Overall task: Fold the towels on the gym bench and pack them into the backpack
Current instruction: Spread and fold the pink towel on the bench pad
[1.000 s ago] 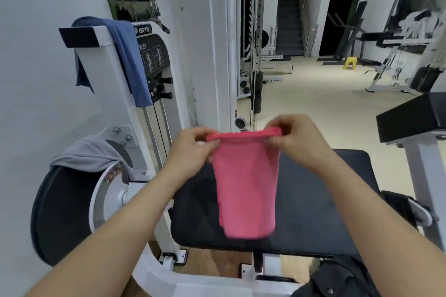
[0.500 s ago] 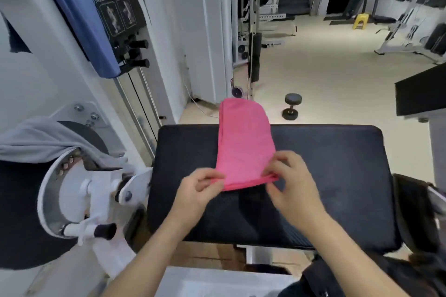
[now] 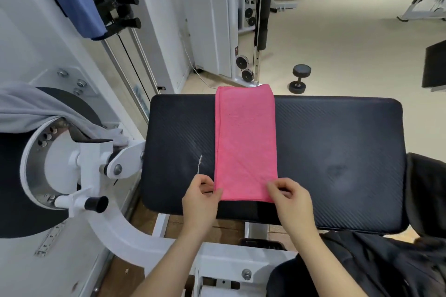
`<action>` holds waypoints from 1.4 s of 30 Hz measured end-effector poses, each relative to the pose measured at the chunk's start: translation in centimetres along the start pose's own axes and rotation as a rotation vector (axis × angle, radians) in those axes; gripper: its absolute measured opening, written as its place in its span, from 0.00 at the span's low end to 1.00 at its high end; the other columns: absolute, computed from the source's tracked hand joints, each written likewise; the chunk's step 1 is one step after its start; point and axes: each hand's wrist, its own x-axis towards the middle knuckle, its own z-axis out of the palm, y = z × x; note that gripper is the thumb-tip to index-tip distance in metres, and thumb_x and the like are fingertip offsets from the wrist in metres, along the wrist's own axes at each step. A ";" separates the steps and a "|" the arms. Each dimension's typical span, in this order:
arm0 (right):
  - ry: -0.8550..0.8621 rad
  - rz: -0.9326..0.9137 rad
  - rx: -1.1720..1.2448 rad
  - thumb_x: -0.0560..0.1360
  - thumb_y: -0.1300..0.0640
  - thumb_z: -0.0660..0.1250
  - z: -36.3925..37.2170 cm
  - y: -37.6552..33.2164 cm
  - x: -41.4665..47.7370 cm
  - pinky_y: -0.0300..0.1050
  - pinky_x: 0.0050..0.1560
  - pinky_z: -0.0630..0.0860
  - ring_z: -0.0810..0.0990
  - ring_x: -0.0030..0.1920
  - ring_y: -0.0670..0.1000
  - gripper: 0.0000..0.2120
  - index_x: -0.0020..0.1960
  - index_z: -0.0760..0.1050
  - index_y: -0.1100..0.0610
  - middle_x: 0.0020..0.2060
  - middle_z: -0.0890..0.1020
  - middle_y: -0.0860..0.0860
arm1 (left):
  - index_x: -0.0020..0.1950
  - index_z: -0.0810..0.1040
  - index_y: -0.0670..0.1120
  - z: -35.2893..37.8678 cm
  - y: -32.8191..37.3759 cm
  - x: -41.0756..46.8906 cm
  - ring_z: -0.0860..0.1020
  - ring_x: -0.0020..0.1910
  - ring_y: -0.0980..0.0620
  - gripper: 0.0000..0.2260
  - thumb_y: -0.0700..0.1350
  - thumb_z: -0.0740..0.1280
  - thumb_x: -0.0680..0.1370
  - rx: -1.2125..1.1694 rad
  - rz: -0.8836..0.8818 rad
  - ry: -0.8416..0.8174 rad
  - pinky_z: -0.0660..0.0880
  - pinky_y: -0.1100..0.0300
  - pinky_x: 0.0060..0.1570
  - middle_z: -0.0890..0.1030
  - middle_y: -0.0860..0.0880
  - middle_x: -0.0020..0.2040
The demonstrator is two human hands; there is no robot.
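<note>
While both hands have a near corner each, the pink towel (image 3: 245, 142) runs straight away from the fingers.

Left hand (image 3: 201, 198) looks to be pinching the near-left corner, thumb on top of the cloth and fingers curled beside its edge. Between the hands the strip lies flat on the gym bench (image 3: 337, 147), long axis pointing away, far end poking just past the pad's far edge. Right hand (image 3: 288, 196) pinches the near-right corner the same way. Neither hand is nearer, so I'd guess the next fold carries the near end forward over the far one.
</note>
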 end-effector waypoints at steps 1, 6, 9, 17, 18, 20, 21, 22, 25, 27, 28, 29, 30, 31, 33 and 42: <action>0.019 0.020 -0.016 0.74 0.56 0.72 0.1 0.3 0.1 0.43 0.46 0.76 0.80 0.46 0.49 0.04 0.41 0.79 0.51 0.44 0.81 0.50 | 0.42 0.74 0.50 -0.1 -0.3 -0.1 0.80 0.45 0.56 0.09 0.38 0.72 0.74 -0.002 0.012 -0.018 0.76 0.63 0.43 0.81 0.53 0.44; -0.014 -0.052 -0.283 0.71 0.61 0.73 0.3 1.2 -0.8 0.40 0.39 0.70 0.76 0.38 0.48 0.12 0.41 0.71 0.50 0.42 0.76 0.50 | 0.46 0.77 0.55 -0.9 -2.0 -1.1 0.79 0.40 0.54 0.09 0.39 0.69 0.77 0.156 0.122 -0.123 0.77 0.65 0.40 0.79 0.55 0.46; -0.044 -0.131 -0.558 0.72 0.58 0.72 0.5 1.2 -1.8 0.39 0.35 0.68 0.74 0.38 0.48 0.11 0.48 0.71 0.51 0.46 0.70 0.48 | 0.59 0.77 0.51 -1.1 -3.0 -1.5 0.75 0.42 0.57 0.13 0.40 0.68 0.77 0.410 0.319 -0.087 0.72 0.68 0.41 0.75 0.55 0.50; -0.149 -0.783 -0.940 0.59 0.63 0.77 1.1 2.4 -2.2 0.43 0.30 0.72 0.76 0.41 0.54 0.18 0.46 0.78 0.55 0.46 0.76 0.51 | 0.47 0.78 0.48 1.1 -2.6 -1.0 0.76 0.44 0.48 0.09 0.44 0.61 0.71 0.912 1.085 -0.239 0.75 0.56 0.39 0.77 0.49 0.45; -0.172 -0.812 -0.997 0.59 0.61 0.77 0.9 2.9 -2.2 0.44 0.33 0.74 0.77 0.43 0.53 0.19 0.48 0.78 0.55 0.47 0.78 0.51 | 0.49 0.79 0.48 1.2 -2.7 -0.7 0.76 0.44 0.49 0.12 0.43 0.58 0.71 0.932 1.098 -0.243 0.75 0.56 0.40 0.77 0.49 0.45; -0.170 -0.890 -1.073 0.62 0.59 0.75 0.5 3.5 -2.2 0.45 0.39 0.74 0.78 0.45 0.53 0.18 0.51 0.78 0.55 0.50 0.79 0.51 | 0.52 0.79 0.47 1.1 -3.2 -0.1 0.76 0.45 0.49 0.14 0.41 0.58 0.72 0.928 1.143 -0.263 0.75 0.57 0.42 0.78 0.49 0.46; -0.159 -0.949 -1.087 0.66 0.59 0.71 0.2 3.8 -2.1 0.46 0.42 0.72 0.78 0.47 0.53 0.15 0.52 0.78 0.55 0.51 0.79 0.51 | 0.53 0.80 0.47 0.9 -3.5 0.2 0.76 0.46 0.49 0.13 0.40 0.60 0.73 0.915 1.167 -0.282 0.76 0.57 0.43 0.79 0.48 0.47; -0.148 -1.009 -1.091 0.69 0.59 0.66 0.1 3.9 -2.1 0.47 0.46 0.71 0.79 0.47 0.53 0.12 0.52 0.78 0.54 0.50 0.80 0.50 | 0.53 0.80 0.46 0.7 -3.8 0.6 0.76 0.48 0.49 0.11 0.39 0.62 0.73 0.888 1.188 -0.305 0.77 0.57 0.45 0.79 0.48 0.49; -0.115 -1.112 -1.081 0.74 0.60 0.58 0.1 3.8 -1.7 0.50 0.54 0.67 0.80 0.44 0.51 0.12 0.49 0.80 0.54 0.47 0.81 0.49 | 0.51 0.82 0.45 -0.2 -4.3 1.6 0.76 0.50 0.50 0.12 0.36 0.74 0.70 0.777 1.201 -0.391 0.74 0.60 0.53 0.81 0.48 0.50; -0.102 -1.146 -1.082 0.75 0.61 0.58 0.1 3.9 -1.4 0.50 0.55 0.68 0.79 0.43 0.51 0.12 0.48 0.80 0.55 0.45 0.81 0.50 | 0.50 0.83 0.44 -0.4 -4.3 2.0 0.77 0.49 0.51 0.13 0.36 0.77 0.68 0.774 1.212 -0.411 0.72 0.62 0.56 0.82 0.49 0.50; -0.106 -1.162 -1.079 0.75 0.62 0.58 0.2 4.0 -1.3 0.50 0.55 0.68 0.79 0.42 0.51 0.12 0.48 0.80 0.55 0.45 0.81 0.50 | 0.49 0.83 0.44 -0.4 -4.1 2.1 0.77 0.48 0.51 0.12 0.36 0.77 0.68 0.779 1.208 -0.407 0.72 0.62 0.56 0.82 0.49 0.49; -0.119 -1.177 -1.070 0.75 0.62 0.58 0.2 4.1 -1.0 0.49 0.54 0.69 0.79 0.42 0.52 0.13 0.48 0.80 0.56 0.45 0.81 0.50 | 0.49 0.82 0.44 -0.4 -4.0 2.2 0.78 0.48 0.51 0.11 0.37 0.77 0.69 0.777 1.196 -0.403 0.72 0.61 0.55 0.82 0.49 0.49; -0.138 -1.192 -1.055 0.74 0.62 0.58 0.2 4.1 -0.8 0.47 0.52 0.70 0.79 0.42 0.51 0.13 0.48 0.81 0.56 0.45 0.81 0.50 | 0.50 0.82 0.44 -0.3 -3.8 2.2 0.78 0.47 0.51 0.10 0.38 0.76 0.70 0.768 1.180 -0.407 0.73 0.61 0.55 0.82 0.49 0.49; -0.163 -1.201 -1.042 0.74 0.61 0.58 0.1 4.0 -0.5 0.46 0.51 0.71 0.80 0.41 0.51 0.13 0.47 0.81 0.56 0.45 0.82 0.50 | 0.50 0.81 0.44 -0.3 -3.7 2.2 0.78 0.47 0.50 0.08 0.38 0.74 0.72 0.760 1.169 -0.418 0.73 0.60 0.54 0.82 0.49 0.49; -0.214 -1.211 -1.037 0.74 0.60 0.59 0.1 3.8 0.0 0.45 0.47 0.75 0.80 0.41 0.51 0.12 0.45 0.82 0.55 0.45 0.82 0.50 | 0.50 0.80 0.44 -0.4 -3.6 2.1 0.77 0.47 0.50 0.07 0.39 0.73 0.72 0.776 1.175 -0.441 0.74 0.57 0.52 0.80 0.48 0.49; -0.268 -1.187 -1.094 0.73 0.55 0.63 -0.5 4.0 -0.1 0.48 0.47 0.77 0.79 0.46 0.55 0.15 0.58 0.77 0.56 0.53 0.80 0.55 | 0.55 0.82 0.42 -2.1 -5.1 1.6 0.79 0.49 0.49 0.15 0.35 0.74 0.69 0.833 1.209 -0.342 0.77 0.60 0.50 0.82 0.46 0.51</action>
